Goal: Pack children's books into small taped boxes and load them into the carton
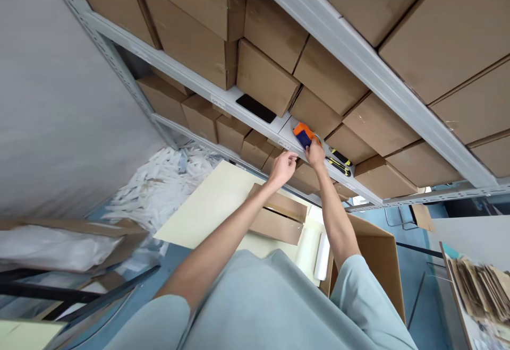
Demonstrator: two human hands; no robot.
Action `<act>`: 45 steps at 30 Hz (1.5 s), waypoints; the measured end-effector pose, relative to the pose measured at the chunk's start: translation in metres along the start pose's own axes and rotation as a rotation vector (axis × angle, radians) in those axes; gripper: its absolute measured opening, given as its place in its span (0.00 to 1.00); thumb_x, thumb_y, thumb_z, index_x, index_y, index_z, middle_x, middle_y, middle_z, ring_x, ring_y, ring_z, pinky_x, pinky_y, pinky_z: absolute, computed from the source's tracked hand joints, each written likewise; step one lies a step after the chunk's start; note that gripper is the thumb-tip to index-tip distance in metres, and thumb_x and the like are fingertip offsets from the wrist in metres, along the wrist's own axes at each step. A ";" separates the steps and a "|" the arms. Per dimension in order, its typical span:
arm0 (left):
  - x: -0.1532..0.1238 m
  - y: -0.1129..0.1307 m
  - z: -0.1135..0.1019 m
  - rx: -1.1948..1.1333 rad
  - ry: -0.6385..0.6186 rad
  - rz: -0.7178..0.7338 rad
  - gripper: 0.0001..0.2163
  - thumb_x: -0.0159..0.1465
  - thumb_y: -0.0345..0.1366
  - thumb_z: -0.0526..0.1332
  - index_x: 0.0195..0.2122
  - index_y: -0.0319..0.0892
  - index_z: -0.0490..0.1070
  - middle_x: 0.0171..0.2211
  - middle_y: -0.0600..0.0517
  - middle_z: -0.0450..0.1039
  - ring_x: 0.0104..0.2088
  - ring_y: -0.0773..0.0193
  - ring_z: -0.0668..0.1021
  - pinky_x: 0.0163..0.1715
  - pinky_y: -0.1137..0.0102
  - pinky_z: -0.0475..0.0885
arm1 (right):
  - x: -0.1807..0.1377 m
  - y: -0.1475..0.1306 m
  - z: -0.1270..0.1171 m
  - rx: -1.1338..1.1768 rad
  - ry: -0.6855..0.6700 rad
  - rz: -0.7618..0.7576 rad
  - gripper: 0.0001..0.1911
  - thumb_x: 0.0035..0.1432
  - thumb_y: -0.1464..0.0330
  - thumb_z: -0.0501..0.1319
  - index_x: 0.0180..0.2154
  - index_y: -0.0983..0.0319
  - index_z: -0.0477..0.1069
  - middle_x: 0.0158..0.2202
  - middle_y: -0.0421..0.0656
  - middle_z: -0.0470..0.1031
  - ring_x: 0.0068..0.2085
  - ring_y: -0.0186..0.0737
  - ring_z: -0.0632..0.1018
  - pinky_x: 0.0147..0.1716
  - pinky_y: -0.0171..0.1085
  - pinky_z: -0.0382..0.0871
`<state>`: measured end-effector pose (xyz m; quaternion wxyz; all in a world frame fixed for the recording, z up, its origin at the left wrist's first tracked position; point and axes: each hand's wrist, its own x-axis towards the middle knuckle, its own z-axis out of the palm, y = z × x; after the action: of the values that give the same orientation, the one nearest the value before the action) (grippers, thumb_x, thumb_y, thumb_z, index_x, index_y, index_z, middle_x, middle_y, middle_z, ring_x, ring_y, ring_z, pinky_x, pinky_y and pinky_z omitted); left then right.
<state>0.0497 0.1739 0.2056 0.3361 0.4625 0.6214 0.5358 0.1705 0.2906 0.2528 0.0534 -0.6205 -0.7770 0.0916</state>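
Note:
My right hand is closed on an orange and dark-blue tape dispenser at the edge of a white shelf. Just left of it, my left hand has its fingers curled together near the shelf's front edge; whatever they may pinch is too small to make out. Two yellow-and-black utility knives lie on the shelf to the right of my right hand. A flat black phone-like slab rests on the same shelf, farther left.
Cardboard boxes fill the shelves behind a grey metal beam. Below my arms are a cream board, flat brown cartons and a white roll. An open carton stands right; shredded white paper is heaped left.

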 end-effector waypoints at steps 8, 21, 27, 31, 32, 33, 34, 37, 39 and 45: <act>-0.102 -0.033 -0.031 -0.153 0.049 0.097 0.07 0.72 0.35 0.66 0.49 0.45 0.77 0.47 0.47 0.81 0.46 0.59 0.86 0.51 0.64 0.85 | -0.158 -0.004 0.058 1.167 -0.009 -0.063 0.30 0.66 0.46 0.68 0.57 0.61 0.73 0.57 0.54 0.85 0.58 0.51 0.84 0.65 0.49 0.76; -0.184 -0.013 -0.098 0.052 -0.112 0.093 0.09 0.75 0.44 0.64 0.49 0.49 0.81 0.50 0.47 0.85 0.53 0.52 0.84 0.56 0.57 0.83 | -0.263 -0.033 0.064 1.293 -0.219 -0.025 0.39 0.66 0.33 0.66 0.59 0.56 0.76 0.59 0.51 0.86 0.61 0.54 0.86 0.68 0.54 0.78; -0.185 0.006 -0.125 0.045 -0.032 0.048 0.14 0.72 0.49 0.66 0.55 0.51 0.82 0.52 0.46 0.84 0.53 0.51 0.84 0.54 0.56 0.84 | -0.280 -0.023 0.059 1.149 -0.191 -0.079 0.34 0.69 0.35 0.66 0.56 0.56 0.78 0.56 0.49 0.88 0.57 0.54 0.87 0.63 0.51 0.81; -0.165 0.023 -0.145 -0.007 -0.048 0.022 0.19 0.72 0.50 0.66 0.59 0.50 0.82 0.57 0.45 0.81 0.57 0.51 0.84 0.54 0.58 0.84 | -0.292 -0.008 0.050 1.015 -0.289 -0.169 0.30 0.72 0.41 0.67 0.59 0.56 0.78 0.53 0.48 0.88 0.52 0.52 0.87 0.58 0.48 0.82; -0.160 0.026 -0.148 -0.008 -0.085 0.016 0.19 0.71 0.51 0.67 0.58 0.49 0.83 0.56 0.45 0.81 0.57 0.50 0.84 0.54 0.59 0.84 | -0.293 -0.004 0.047 0.966 -0.308 -0.185 0.29 0.72 0.41 0.67 0.59 0.56 0.78 0.52 0.48 0.87 0.50 0.51 0.86 0.56 0.48 0.83; -0.155 0.027 -0.150 -0.012 -0.127 0.010 0.19 0.70 0.52 0.68 0.57 0.49 0.84 0.55 0.45 0.82 0.56 0.50 0.84 0.54 0.59 0.84 | -0.295 -0.001 0.045 0.923 -0.326 -0.202 0.29 0.72 0.41 0.67 0.59 0.55 0.78 0.51 0.47 0.87 0.49 0.51 0.86 0.54 0.47 0.83; -0.150 0.028 -0.151 -0.019 -0.167 0.003 0.19 0.69 0.52 0.69 0.55 0.49 0.85 0.54 0.45 0.82 0.54 0.50 0.84 0.53 0.59 0.84 | -0.295 0.002 0.043 0.888 -0.344 -0.218 0.29 0.73 0.41 0.66 0.59 0.55 0.78 0.51 0.47 0.87 0.49 0.51 0.86 0.54 0.47 0.83; -0.144 0.027 -0.151 -0.032 -0.250 -0.026 0.16 0.67 0.53 0.71 0.48 0.48 0.87 0.48 0.46 0.83 0.49 0.52 0.84 0.51 0.59 0.85 | -0.295 0.009 0.036 0.825 -0.391 -0.275 0.28 0.74 0.42 0.64 0.60 0.55 0.77 0.52 0.48 0.87 0.49 0.52 0.86 0.54 0.47 0.82; -0.144 0.026 -0.151 -0.019 -0.276 -0.040 0.15 0.66 0.54 0.72 0.44 0.49 0.87 0.44 0.47 0.83 0.46 0.53 0.84 0.50 0.60 0.85 | -0.294 0.012 0.032 0.791 -0.409 -0.305 0.26 0.75 0.42 0.63 0.58 0.55 0.77 0.51 0.48 0.87 0.49 0.52 0.86 0.54 0.47 0.82; -0.146 0.020 -0.147 -0.011 -0.307 -0.044 0.13 0.67 0.52 0.72 0.39 0.50 0.88 0.38 0.48 0.82 0.41 0.54 0.82 0.45 0.61 0.84 | -0.289 0.019 0.027 0.675 -0.451 -0.347 0.23 0.76 0.42 0.61 0.48 0.54 0.75 0.41 0.46 0.85 0.41 0.50 0.83 0.46 0.45 0.79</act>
<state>-0.0300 -0.0149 0.2433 0.4412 0.5236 0.5697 0.4546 0.2479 0.0106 0.2311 0.0968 -0.3932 -0.7886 0.4628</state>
